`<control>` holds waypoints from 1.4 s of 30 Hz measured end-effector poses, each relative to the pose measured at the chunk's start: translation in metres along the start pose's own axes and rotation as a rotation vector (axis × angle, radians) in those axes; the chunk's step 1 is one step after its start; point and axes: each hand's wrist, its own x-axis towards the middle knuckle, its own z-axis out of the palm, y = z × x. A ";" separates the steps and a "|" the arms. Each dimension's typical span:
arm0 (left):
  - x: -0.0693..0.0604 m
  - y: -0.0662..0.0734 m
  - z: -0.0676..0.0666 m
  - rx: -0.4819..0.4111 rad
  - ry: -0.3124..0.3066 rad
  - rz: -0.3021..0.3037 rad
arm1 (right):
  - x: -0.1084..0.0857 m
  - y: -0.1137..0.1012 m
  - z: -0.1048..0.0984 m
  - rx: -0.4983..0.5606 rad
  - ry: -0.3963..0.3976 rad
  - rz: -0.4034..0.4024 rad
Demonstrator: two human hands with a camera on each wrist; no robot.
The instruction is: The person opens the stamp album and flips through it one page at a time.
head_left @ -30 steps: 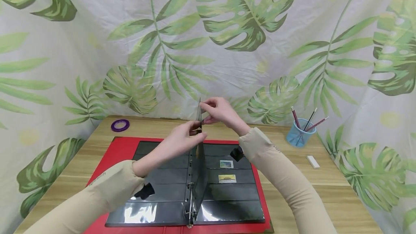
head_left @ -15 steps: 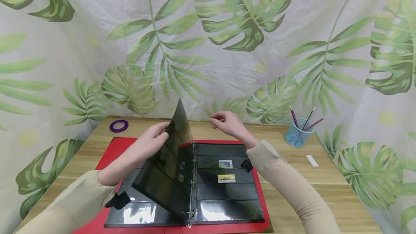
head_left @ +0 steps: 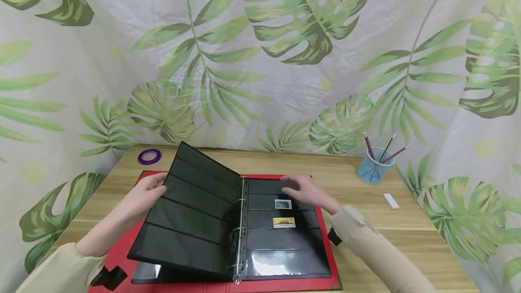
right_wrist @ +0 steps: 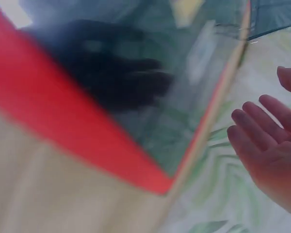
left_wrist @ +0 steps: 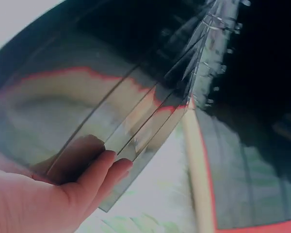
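A red ring-binder stamp album lies spread on the table, with black pocket pages. My left hand grips the outer edge of a raised black page, which slants up from the metal rings. In the left wrist view, the page is pinched between thumb and fingers. Over the upper part of the right-hand page is my right hand, holding nothing; its fingers are relaxed in the right wrist view. A blue-green stamp and a yellow stamp sit in that page's pockets.
A purple tape roll lies at the back left of the wooden table. At the right stand a blue mesh cup with pencils and, nearer, a white eraser. A leaf-patterned cloth hangs behind.
The page has swung from upright over the rings down to the left, in my left hand. My right hand has let go of it and moved right and down over the right-hand page.
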 end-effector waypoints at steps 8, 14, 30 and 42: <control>-0.002 -0.040 -0.016 -0.072 0.007 -0.094 | -0.016 0.033 0.011 -0.105 0.017 0.019; -0.002 -0.065 -0.020 0.000 0.074 -0.165 | -0.020 0.052 0.011 -0.146 -0.010 0.050; 0.005 -0.113 0.001 0.677 0.336 -0.017 | -0.022 0.071 0.006 -0.165 -0.111 0.122; 0.001 -0.121 0.017 0.803 0.366 0.065 | -0.024 0.076 0.009 -0.177 -0.107 0.123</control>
